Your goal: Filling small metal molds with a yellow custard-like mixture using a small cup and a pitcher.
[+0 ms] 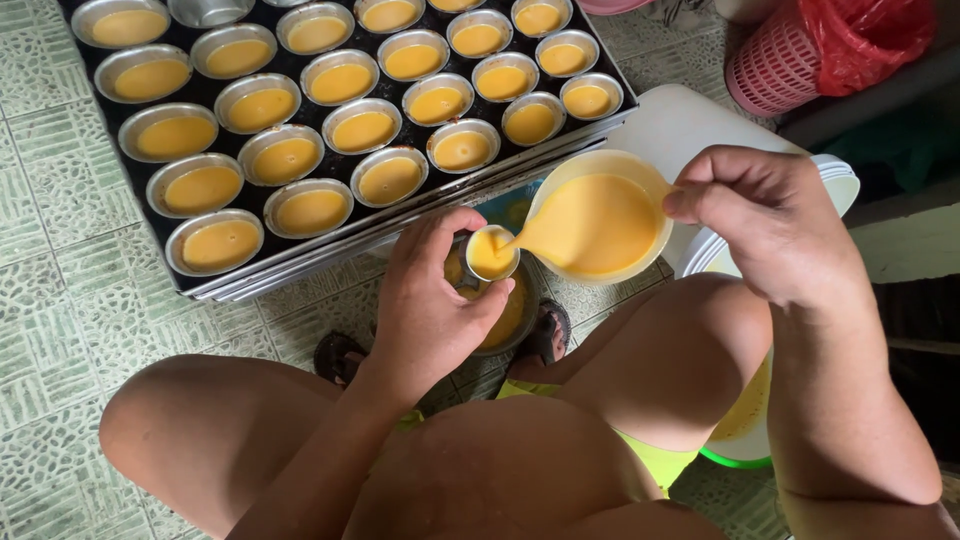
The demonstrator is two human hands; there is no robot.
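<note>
Head view shows you mid-pour: your right hand pinches the handle of the cream plastic jug, tipping smooth orange-yellow batter into the small round metal cup pinched in your left hand, over a batter-filled metal bowl on the floor. Judging by the nearly full cup, level the jug next; the dark tray holds filled shiny cups

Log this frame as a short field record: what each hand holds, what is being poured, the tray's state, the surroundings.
left hand: holds a small metal cup over a metal bowl on the floor
right hand: tilts a pale plastic jug by its handle
pour: orange batter runs from the jug's spout into the small cup
tray: dark, rows of metal cups filled with the same batter; one at the top edge looks empty
floor: green patterned tiles
nearby: pink basket with red bag, upper right
</note>
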